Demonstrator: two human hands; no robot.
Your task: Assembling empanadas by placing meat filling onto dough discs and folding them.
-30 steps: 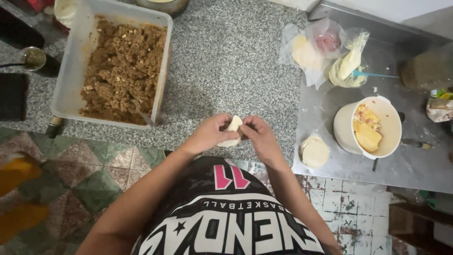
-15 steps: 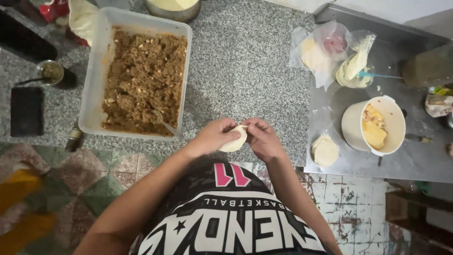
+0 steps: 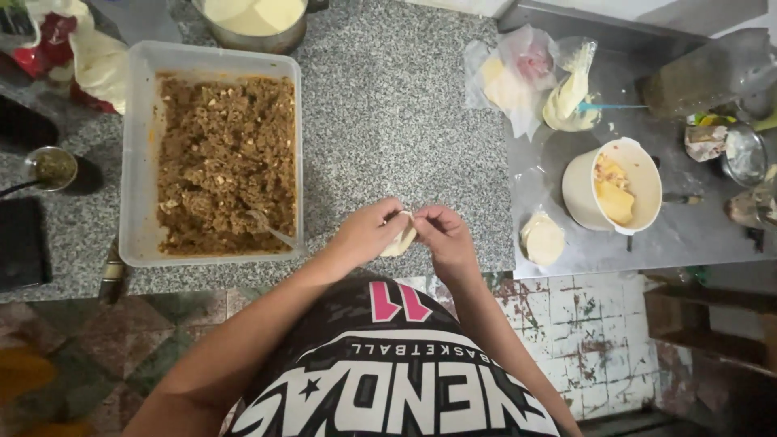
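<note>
**Both hands pinch a dough piece at the counter's edge**

The left hand (image 3: 368,235) and right hand (image 3: 441,235) meet over the near edge of the grey speckled counter (image 3: 388,121), with a small pale dough piece (image 3: 401,239) between them. Each grip is closed on it: fingertips of both hands pinch its rim from either side, and the piece is held just above the counter, in front of the person's body.

Just left of the left hand stands a clear tub (image 3: 133,162) of brown minced filling (image 3: 222,162), a spoon (image 3: 271,231) lying in its near corner. A metal pot (image 3: 251,24) sits beyond the tub.

To the right, on a steel surface (image 3: 688,235), are a white bowl (image 3: 647,174) holding yellowish pieces, a round of dough (image 3: 542,239) just beside it, and plastic bags (image 3: 518,77) farther back.
</note>
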